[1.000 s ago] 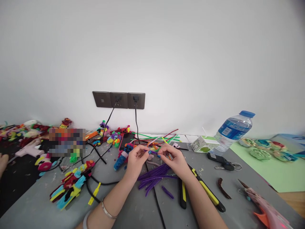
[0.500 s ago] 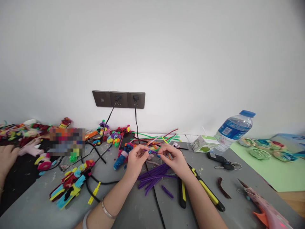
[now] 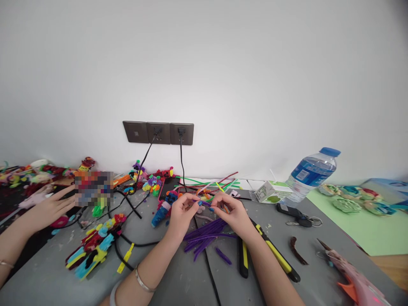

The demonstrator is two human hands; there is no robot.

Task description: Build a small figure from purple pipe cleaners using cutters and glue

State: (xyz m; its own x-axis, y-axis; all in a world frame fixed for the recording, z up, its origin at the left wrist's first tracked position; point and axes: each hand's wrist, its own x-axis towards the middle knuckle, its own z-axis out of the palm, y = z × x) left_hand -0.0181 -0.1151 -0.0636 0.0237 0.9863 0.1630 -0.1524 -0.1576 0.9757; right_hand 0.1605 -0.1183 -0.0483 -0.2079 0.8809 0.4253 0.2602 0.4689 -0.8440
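Between my fingertips a short purple pipe cleaner (image 3: 206, 203) is stretched, one end in each hand. My left hand (image 3: 185, 211) pinches its left end. On the other end, the thumb and finger of my right hand (image 3: 230, 211) are closed. Below the hands lies a pile of purple pipe cleaners (image 3: 207, 236), with a short cut purple piece (image 3: 223, 256) apart from it. Yellow-and-black-handled pliers (image 3: 276, 255) lie partly under my right forearm. Just left of my left hand rests a blue pipe-cleaner figure (image 3: 162, 213).
Another person's hand (image 3: 47, 208) reaches in at left toward colourful pipe-cleaner figures. A black cable (image 3: 208, 265) crosses the grey table. At right are a water bottle (image 3: 307, 178), a drink carton (image 3: 272, 192), keys (image 3: 304, 221) and a pink glue gun (image 3: 357, 276).
The other person's hand has come further in from the left, toward the blurred patch. My two hands stay in nearly the same place, still holding the purple pipe cleaner.
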